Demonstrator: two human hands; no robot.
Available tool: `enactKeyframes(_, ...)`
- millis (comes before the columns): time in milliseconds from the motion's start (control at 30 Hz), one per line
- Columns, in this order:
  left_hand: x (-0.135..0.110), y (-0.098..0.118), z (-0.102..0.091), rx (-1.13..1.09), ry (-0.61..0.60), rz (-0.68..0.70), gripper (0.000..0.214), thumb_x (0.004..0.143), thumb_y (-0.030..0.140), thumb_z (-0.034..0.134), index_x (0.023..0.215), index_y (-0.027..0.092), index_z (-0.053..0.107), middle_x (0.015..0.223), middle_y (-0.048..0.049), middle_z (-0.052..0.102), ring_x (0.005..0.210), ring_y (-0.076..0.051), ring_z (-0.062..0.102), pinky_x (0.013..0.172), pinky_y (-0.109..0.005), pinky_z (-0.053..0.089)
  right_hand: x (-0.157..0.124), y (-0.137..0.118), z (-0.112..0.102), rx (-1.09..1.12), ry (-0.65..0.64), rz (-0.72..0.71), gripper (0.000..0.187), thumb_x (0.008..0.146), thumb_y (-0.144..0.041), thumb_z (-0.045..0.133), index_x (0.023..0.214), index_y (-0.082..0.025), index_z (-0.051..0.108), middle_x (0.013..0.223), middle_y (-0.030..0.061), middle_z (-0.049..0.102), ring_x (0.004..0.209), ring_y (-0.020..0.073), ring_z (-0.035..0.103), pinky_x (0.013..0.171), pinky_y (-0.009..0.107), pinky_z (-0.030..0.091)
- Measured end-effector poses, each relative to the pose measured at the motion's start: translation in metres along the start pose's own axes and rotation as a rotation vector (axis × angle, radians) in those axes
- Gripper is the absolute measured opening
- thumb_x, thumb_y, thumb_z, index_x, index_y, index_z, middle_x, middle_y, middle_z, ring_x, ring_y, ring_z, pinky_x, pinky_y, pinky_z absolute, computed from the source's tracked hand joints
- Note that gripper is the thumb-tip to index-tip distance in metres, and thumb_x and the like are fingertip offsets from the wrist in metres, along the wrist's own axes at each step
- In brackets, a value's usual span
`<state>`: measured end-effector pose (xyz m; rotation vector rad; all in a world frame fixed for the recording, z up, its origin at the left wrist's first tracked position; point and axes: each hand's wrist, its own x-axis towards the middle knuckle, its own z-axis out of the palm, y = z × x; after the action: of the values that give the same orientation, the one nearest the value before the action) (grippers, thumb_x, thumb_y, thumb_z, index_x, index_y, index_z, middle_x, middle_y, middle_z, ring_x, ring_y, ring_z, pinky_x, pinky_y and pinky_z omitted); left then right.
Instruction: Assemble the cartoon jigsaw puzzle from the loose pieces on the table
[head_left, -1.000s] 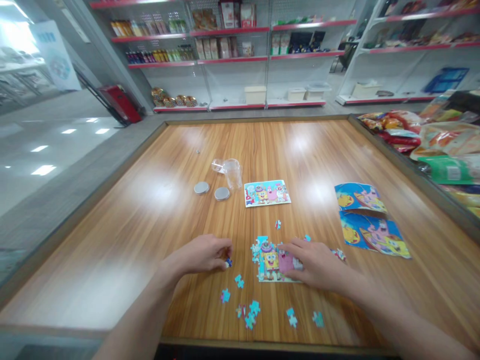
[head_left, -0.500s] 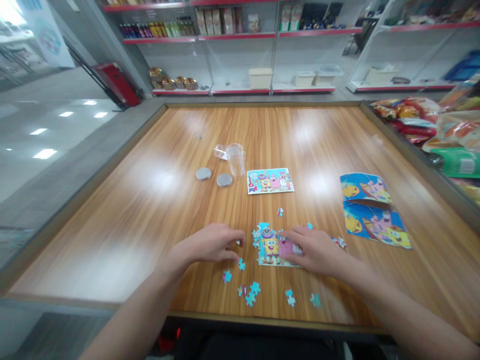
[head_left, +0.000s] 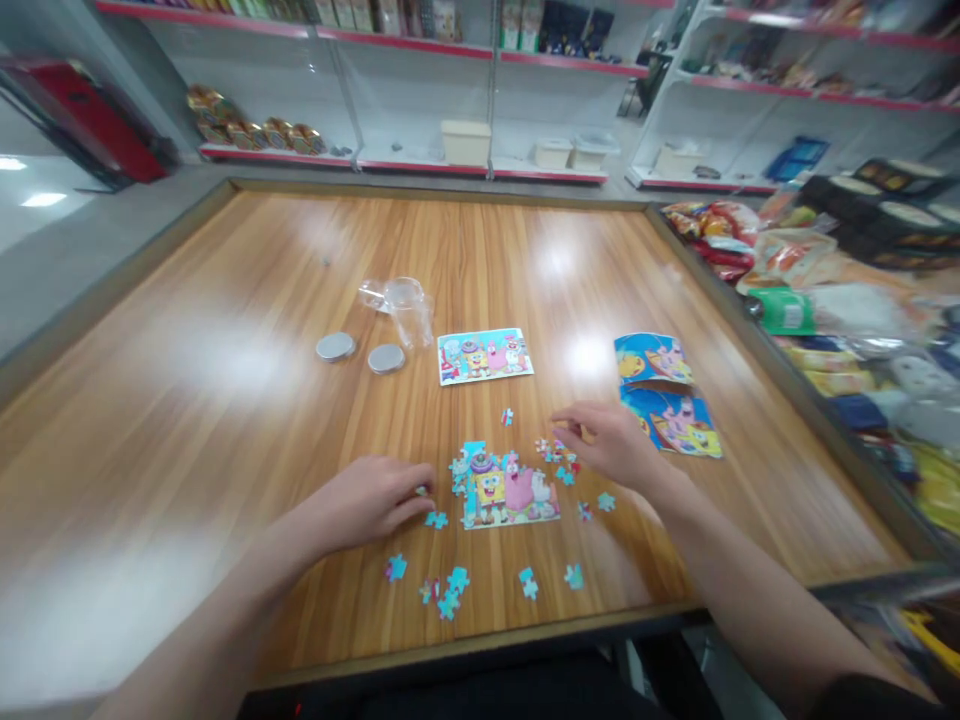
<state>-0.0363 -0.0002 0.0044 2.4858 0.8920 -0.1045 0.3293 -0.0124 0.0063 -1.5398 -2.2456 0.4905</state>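
Observation:
A partly assembled jigsaw puzzle (head_left: pixel 510 490) with cartoon characters lies on the wooden table; its upper edge is uneven. Just left of it, my left hand (head_left: pixel 382 498) is closed, with a small puzzle piece (head_left: pixel 421 490) showing between thumb and fingers. My right hand (head_left: pixel 611 440) is above right of the puzzle, its fingers apart over a cluster of loose puzzle pieces (head_left: pixel 553 452). Several more loose pieces (head_left: pixel 454 590) are scattered along the near side. Beyond the puzzle lies a picture card (head_left: pixel 486 357) showing the same characters.
Two silver lids (head_left: pixel 386 359) and a clear plastic jar (head_left: pixel 409 308) stand behind on the left. A blue printed packet (head_left: pixel 667 405) is partly behind my right hand. Packaged snacks (head_left: pixel 750 240) are piled beyond the table's right edge. Shelves (head_left: pixel 420 168) line the back.
My right hand has lifted off the puzzle and moved right to the loose pieces, uncovering the pink character. My left hand stays beside the puzzle. The view has turned right.

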Motion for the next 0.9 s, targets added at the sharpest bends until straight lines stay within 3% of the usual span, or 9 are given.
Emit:
enactKeyframes(100,-0.002,-0.017,0.006,0.021,0.057,-0.054,0.03,0.102,0.04,0.046,0.086,0.019,0.06,0.077,-0.0039,0.066,0.068,-0.019,0.065,0.062,-0.028,0.041,-0.001,0.027,-0.024,-0.071,-0.007,0.137,0.021,0.095,-0.032,0.056,0.098,-0.019,0.072,0.08,0.0041,0.072,0.073,0.0168,0.064,0.068,0.029,0.044)
enactKeyframes(233,-0.003,-0.036,0.017,0.037,0.038,-0.144,0.037,0.099,0.05,0.048,0.081,0.02,0.059,0.077,-0.0027,0.066,0.069,-0.018,0.064,0.062,-0.027,0.041,-0.008,0.052,-0.04,-0.102,-0.161,0.245,0.014,0.087,-0.03,0.064,0.083,-0.019,0.072,0.069,0.0018,0.07,0.065,0.0157,0.063,0.059,0.027,0.039)
enactKeyframes(333,-0.003,-0.04,0.02,0.012,0.06,-0.133,0.037,0.099,0.05,0.049,0.081,0.02,0.06,0.075,-0.0019,0.065,0.066,-0.017,0.063,0.061,-0.026,0.042,-0.011,0.054,-0.044,-0.094,-0.293,0.282,0.015,0.084,-0.032,0.067,0.079,-0.019,0.07,0.068,0.0011,0.069,0.063,0.0147,0.062,0.055,0.026,0.036)
enactKeyframes(433,-0.002,-0.037,0.019,-0.009,0.139,-0.054,0.03,0.099,0.045,0.052,0.086,0.02,0.063,0.079,-0.0018,0.065,0.07,-0.015,0.062,0.064,-0.025,0.045,-0.013,0.047,-0.047,-0.082,-0.44,0.297,0.019,0.077,-0.037,0.074,0.075,-0.02,0.067,0.066,-0.0005,0.067,0.061,0.0138,0.059,0.053,0.025,0.033)
enactKeyframes(567,0.003,-0.025,0.014,-0.014,0.315,0.169,0.021,0.097,0.036,0.059,0.113,0.025,0.066,0.112,-0.0057,0.065,0.103,-0.02,0.061,0.09,-0.032,0.051,-0.019,0.037,-0.046,-0.086,-0.591,0.29,0.028,0.064,-0.039,0.084,0.073,-0.02,0.064,0.066,-0.0019,0.064,0.059,0.0131,0.055,0.051,0.025,0.03)
enactKeyframes(700,0.008,-0.013,0.015,0.032,0.303,0.279,0.036,0.097,0.031,0.061,0.133,0.031,0.06,0.145,-0.0052,0.051,0.134,-0.029,0.044,0.11,-0.046,0.045,-0.019,0.028,-0.032,-0.103,-0.614,0.263,0.034,0.062,-0.041,0.086,0.073,-0.021,0.061,0.065,-0.0029,0.06,0.058,0.0129,0.05,0.051,0.025,0.026)
enactKeyframes(900,0.013,-0.011,0.025,0.044,0.195,0.303,0.033,0.096,0.032,0.061,0.129,0.031,0.064,0.152,-0.0029,0.047,0.149,-0.032,0.029,0.115,-0.052,0.044,-0.014,0.014,-0.011,-0.08,-0.507,0.229,0.036,0.065,-0.044,0.086,0.067,-0.021,0.058,0.059,-0.0036,0.056,0.056,0.0123,0.047,0.051,0.026,0.022)
